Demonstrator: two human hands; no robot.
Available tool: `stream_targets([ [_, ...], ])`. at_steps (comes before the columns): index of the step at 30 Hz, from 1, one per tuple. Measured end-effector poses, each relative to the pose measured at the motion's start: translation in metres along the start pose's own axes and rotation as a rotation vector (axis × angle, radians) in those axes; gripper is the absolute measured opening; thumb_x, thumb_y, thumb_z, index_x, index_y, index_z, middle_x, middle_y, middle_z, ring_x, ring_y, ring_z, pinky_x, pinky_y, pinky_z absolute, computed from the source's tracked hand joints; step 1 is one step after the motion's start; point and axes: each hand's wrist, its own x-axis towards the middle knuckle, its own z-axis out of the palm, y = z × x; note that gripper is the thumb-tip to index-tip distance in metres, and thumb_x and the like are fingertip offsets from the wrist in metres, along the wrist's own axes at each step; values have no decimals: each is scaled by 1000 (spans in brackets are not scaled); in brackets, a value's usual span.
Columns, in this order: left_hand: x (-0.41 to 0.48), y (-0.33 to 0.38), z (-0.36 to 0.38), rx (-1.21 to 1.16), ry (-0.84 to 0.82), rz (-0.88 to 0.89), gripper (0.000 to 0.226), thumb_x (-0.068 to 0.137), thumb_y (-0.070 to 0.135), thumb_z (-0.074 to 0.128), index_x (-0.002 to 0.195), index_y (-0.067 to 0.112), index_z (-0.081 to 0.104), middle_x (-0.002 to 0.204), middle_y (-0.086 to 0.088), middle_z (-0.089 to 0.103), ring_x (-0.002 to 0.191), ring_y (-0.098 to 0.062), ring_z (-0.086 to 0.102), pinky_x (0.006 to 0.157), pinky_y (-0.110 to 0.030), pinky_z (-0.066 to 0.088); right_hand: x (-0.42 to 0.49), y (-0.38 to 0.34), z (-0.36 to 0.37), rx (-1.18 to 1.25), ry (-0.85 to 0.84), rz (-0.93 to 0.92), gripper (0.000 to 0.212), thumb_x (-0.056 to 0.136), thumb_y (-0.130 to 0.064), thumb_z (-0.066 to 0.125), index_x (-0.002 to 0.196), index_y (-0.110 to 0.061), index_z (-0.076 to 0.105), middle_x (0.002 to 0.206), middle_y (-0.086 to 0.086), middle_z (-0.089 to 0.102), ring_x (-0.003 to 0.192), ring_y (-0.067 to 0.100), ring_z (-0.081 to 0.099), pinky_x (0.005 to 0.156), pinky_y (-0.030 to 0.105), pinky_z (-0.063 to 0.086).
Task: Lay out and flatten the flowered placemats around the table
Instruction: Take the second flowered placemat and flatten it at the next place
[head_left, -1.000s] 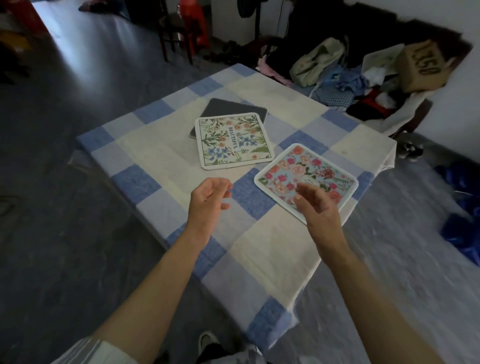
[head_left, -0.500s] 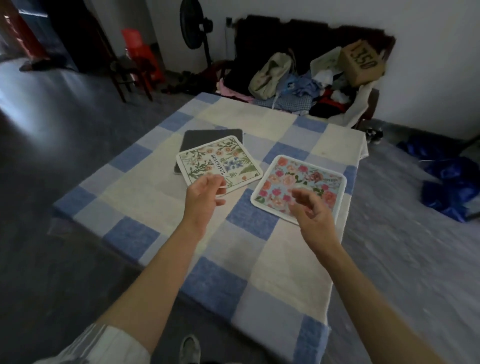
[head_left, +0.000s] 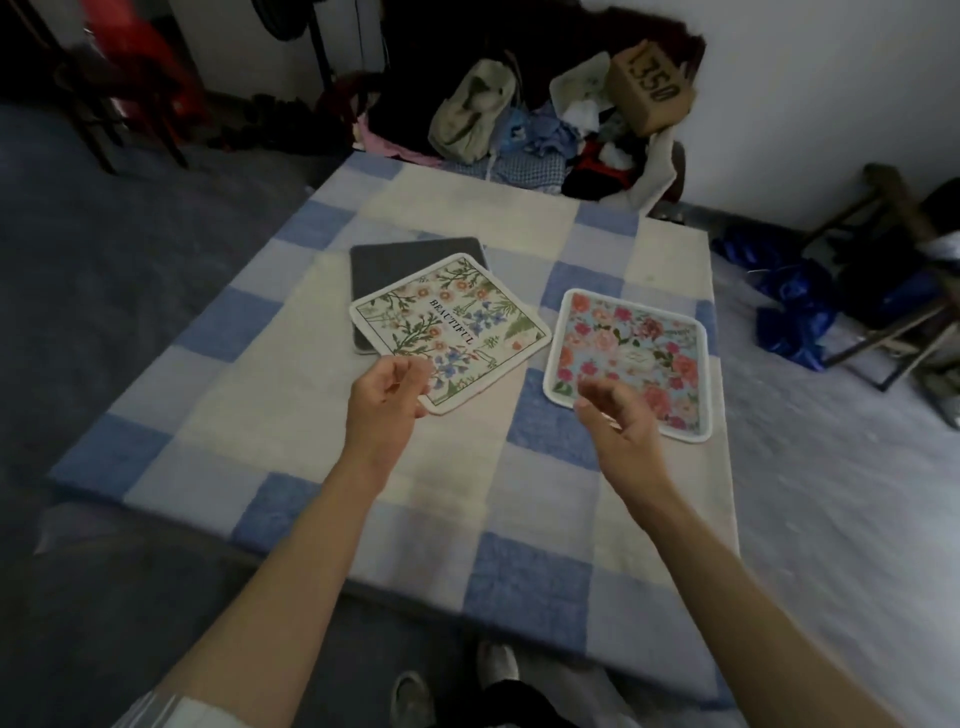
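Both slack and empty — left grip, right grip; placemat reads BEAUTIFUL, box 1350.

Here we are in somebody's home, a lived-in room: table draped in checked cloth, clothes heap dumped against the wall (cardboard box perched on top).

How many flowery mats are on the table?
2. The white mat lies mid-table atop a grey mat; the pink mat sits right of it. The grey one may hide flowers.
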Motion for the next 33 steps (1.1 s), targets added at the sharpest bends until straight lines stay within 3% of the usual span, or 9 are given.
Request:
stream_targets([
  [4, 14, 2, -11, 43, -20, 17, 24, 90, 38, 64, 93, 15, 69, 94, -9, 70, 80, -9, 63, 66, -29, 56, 23, 2, 16, -6, 9, 5, 20, 94, -23, 62, 114, -19, 64, 110, -1, 67, 104, 14, 63, 82, 27, 49],
  [7, 29, 8, -19, 120, 13, 1, 14, 93, 31, 63, 91, 18, 68, 94, -6, 71, 83, -11, 64, 67, -32, 57, 41, 1, 33, 56, -7, 4, 22, 94, -21, 62, 117, -21, 62, 112, 1, 65, 105, 18, 61, 87, 31, 52],
  [11, 56, 24, -23, 220, 18, 15, 11, 92, 31, 63, 89, 23, 69, 88, 3, 72, 82, -10, 65, 63, -26, 56, 61, -2, 47, 91, -7, -36, 21, 95, -22, 60, 111, -36, 59, 114, -5, 63, 105, 5, 59, 78, 11, 49],
  [14, 75, 34, -21, 254, -5, 52, 12, 91, 33, 63, 87, 22, 68, 88, 1, 73, 81, -14, 67, 62, -25, 56, 77, 2, 49, 61, 2, -23, 20, 96, -23, 59, 114, -30, 60, 117, -4, 63, 108, 5, 58, 76, 8, 47],
  [21, 116, 30, -16, 321, -23, 7, 9, 91, 26, 64, 88, 19, 68, 88, -3, 72, 82, -19, 67, 70, -36, 57, 99, 6, 52, 108, 51, 57, 25, 95, -27, 60, 119, -22, 61, 117, 1, 64, 109, 17, 60, 85, 30, 52],
  [24, 137, 29, -11, 328, -47, -6, 8, 91, 26, 64, 90, 18, 68, 88, -1, 72, 79, -14, 66, 69, -37, 57, 106, 9, 55, 87, 100, 82, 26, 95, -26, 60, 121, -20, 61, 115, -1, 64, 110, 15, 59, 81, 18, 46],
  [28, 166, 26, -15, 367, -129, 14, 9, 90, 30, 64, 86, 23, 67, 80, 7, 71, 62, 1, 63, 58, -25, 51, 113, 10, 69, 33, 162, 115, 25, 95, -24, 60, 119, -18, 61, 111, 0, 65, 107, 17, 60, 80, 20, 47],
  [33, 226, 20, -33, 342, -241, 14, 6, 91, 26, 64, 90, 21, 68, 88, 0, 72, 80, -17, 67, 73, -39, 59, 122, 6, 100, -51, 262, 139, 24, 94, -24, 61, 117, -19, 61, 111, -4, 64, 106, 13, 59, 77, 13, 45],
])
